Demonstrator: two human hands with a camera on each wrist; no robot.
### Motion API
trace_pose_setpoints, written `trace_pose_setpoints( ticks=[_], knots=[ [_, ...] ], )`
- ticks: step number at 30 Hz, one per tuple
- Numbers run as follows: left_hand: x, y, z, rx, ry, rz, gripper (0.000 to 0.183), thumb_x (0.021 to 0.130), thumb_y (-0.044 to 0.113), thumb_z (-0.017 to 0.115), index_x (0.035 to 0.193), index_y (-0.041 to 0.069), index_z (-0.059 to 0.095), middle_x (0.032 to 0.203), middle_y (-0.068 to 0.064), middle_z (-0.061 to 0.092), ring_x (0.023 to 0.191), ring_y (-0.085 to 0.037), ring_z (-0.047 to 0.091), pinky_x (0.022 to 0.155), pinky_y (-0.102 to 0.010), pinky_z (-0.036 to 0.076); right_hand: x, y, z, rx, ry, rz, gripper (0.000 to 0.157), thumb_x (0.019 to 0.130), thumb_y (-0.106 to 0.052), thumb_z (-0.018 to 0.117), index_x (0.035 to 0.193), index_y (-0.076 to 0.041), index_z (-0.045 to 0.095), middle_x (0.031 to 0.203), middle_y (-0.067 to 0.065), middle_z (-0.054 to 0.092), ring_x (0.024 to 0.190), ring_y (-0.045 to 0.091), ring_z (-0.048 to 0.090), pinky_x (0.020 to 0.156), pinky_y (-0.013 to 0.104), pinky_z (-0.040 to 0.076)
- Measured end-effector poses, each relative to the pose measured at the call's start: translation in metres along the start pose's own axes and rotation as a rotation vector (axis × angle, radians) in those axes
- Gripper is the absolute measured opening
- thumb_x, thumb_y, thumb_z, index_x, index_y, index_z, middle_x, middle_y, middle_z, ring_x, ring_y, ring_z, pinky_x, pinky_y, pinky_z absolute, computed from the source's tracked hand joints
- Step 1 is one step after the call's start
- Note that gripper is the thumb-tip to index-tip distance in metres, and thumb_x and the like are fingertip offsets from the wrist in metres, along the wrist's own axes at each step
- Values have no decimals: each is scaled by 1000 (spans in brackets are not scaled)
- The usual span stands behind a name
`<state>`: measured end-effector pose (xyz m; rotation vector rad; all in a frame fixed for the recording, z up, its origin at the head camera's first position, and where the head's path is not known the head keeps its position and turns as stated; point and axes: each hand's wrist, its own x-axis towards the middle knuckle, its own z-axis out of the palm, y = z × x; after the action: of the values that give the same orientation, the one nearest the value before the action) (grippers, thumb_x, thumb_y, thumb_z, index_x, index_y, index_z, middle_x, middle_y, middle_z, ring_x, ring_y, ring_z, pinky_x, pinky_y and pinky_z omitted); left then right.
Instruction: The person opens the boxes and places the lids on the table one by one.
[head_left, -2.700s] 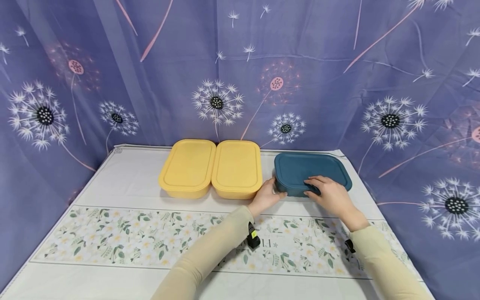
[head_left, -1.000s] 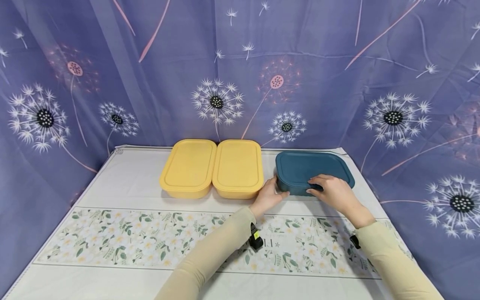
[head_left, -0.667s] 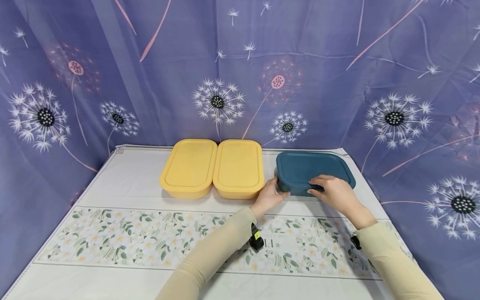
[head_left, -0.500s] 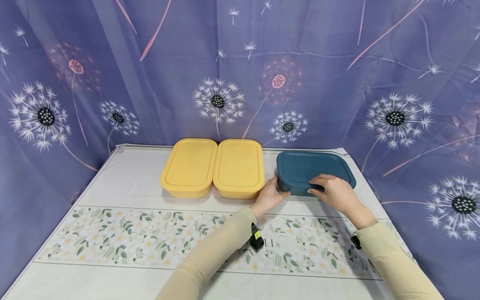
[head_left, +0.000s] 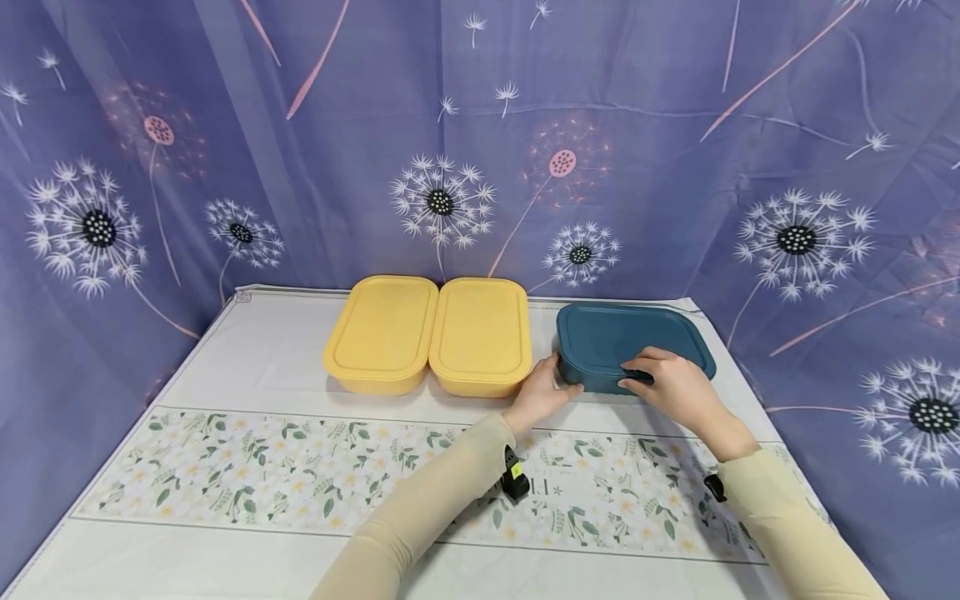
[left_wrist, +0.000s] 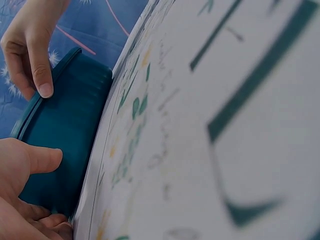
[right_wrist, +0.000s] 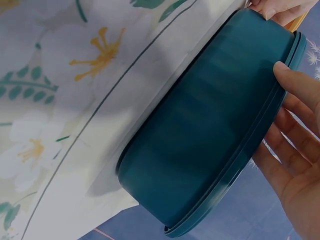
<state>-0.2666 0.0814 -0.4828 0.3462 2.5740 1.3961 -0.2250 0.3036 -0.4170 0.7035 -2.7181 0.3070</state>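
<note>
Found the dark teal food container flat at the far right of the tabletop, with its lid on, seated as far as visible. Saw barely a shift: compared with a couple of seconds earlier, no clear move of the container, only a slight drawing-in of the right hand at the near rim. Judged this a firmer hold, with the lid not yet off.

On to the fingers! Caught the right thumb and fingers pinching the lid's near edge, thumb on the rim, fingers bent over the top, with only a narrow gap between. Had the left hand curled round the near left corner, left thumb along the front wall, the rest tucked low at the end. Could not read the pressure.

Swung outward then, past the right yellow container, close by the left hand, to the left yellow container, side by side and both lidded. Ended at the purple dandelion curtain behind.
</note>
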Motion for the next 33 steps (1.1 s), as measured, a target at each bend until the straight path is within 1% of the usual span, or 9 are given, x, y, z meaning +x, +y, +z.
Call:
trace_pose_setpoints(
  ticks=[4, 11, 20, 26, 33],
  knots=[
    [0, 0, 0, 3, -3, 2, 80, 96, 39, 69, 158, 6, 31, 156, -11, 41, 142, -25, 41, 113, -38, 39, -1, 0, -1, 14, -1, 8, 26, 84, -17, 83, 105, -2, 77, 97, 11, 68, 72, 20, 65, 60, 37, 55],
    [1, -1, 0, 0, -2, 9, 80, 96, 39, 69, 158, 6, 30, 157, -11, 40, 142, -25, 40, 113, -39, 38, 0, 1, -5, 33, 26, 12, 27, 85, -16, 82, 107, -2, 77, 99, 11, 68, 71, 20, 65, 59, 37, 54],
    [1, 0, -1, -11, -9, 12, 80, 97, 39, 68, 159, 6, 29, 158, -11, 39, 142, -25, 40, 113, -38, 38, 0, 0, -6, 66, 37, 44, 29, 87, -18, 81, 110, -1, 75, 101, 11, 67, 72, 22, 65, 60, 38, 55],
    [0, 1, -2, -28, -16, 8, 81, 97, 39, 68, 159, 6, 28, 159, -11, 37, 144, -25, 38, 114, -39, 37, 0, 1, -5, 68, 75, 34, 28, 87, -16, 80, 110, -1, 75, 101, 12, 67, 73, 22, 65, 61, 40, 54],
    [-1, 0, -2, -14, -21, 9, 80, 97, 39, 67, 159, 6, 28, 159, -11, 37, 144, -24, 38, 115, -38, 36, -1, 1, -4, 64, 126, 21, 26, 87, -15, 80, 109, -2, 75, 100, 10, 67, 66, 15, 61, 57, 35, 51]
  ],
)
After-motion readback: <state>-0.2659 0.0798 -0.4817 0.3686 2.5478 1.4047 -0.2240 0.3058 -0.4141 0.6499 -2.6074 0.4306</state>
